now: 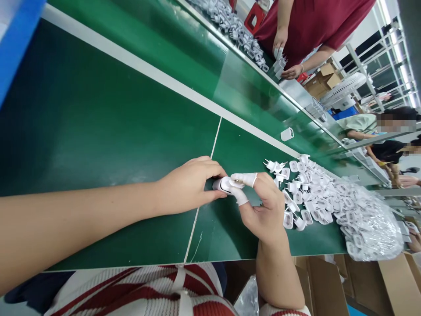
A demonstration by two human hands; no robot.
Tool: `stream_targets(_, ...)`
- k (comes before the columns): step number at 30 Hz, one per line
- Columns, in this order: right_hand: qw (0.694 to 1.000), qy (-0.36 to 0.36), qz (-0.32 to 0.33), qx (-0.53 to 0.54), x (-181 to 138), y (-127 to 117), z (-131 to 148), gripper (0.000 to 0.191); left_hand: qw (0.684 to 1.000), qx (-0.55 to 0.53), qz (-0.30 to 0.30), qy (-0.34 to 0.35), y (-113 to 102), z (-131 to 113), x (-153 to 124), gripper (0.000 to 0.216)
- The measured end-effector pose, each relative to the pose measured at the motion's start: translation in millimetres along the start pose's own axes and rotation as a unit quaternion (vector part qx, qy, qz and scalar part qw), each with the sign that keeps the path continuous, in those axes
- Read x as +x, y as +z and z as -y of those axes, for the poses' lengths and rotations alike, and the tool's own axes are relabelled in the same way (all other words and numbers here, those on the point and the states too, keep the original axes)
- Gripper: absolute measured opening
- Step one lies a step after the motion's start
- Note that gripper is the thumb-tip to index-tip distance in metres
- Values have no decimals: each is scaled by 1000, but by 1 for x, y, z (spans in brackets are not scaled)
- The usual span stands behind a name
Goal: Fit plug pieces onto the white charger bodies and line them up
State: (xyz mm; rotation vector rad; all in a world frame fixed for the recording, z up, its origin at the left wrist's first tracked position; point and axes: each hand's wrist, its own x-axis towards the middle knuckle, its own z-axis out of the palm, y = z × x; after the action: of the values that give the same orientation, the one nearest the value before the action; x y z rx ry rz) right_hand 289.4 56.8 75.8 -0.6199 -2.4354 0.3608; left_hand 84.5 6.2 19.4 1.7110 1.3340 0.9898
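My left hand (189, 184) and my right hand (263, 208) meet over the green belt (98, 127) and together pinch one small white charger plug (222, 184). The left hand's fingers curl round its left end. The right hand's thumb and forefinger, both in white finger cots, press on its right end. Just right of my right hand lies a heap of several white charger plugs (315, 197), some with prongs up.
A clear plastic bag (371, 228) full of plugs lies at the heap's right end. One lone plug (287, 134) sits farther up the belt. Across the line a person in a dark red shirt (312, 22) handles plugs. Cardboard boxes (391, 285) stand below right.
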Motion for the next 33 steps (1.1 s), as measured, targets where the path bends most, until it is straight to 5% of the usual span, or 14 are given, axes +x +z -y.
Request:
stream_targets(12,999,31,-5,6,-3,-1,-2,26,1000,-4,4,-5,0,1,0,25)
stream_targets(33,997,-20,-19,-68,-3,4,-1,26,1000,16,-7,4,0,-1,2,18)
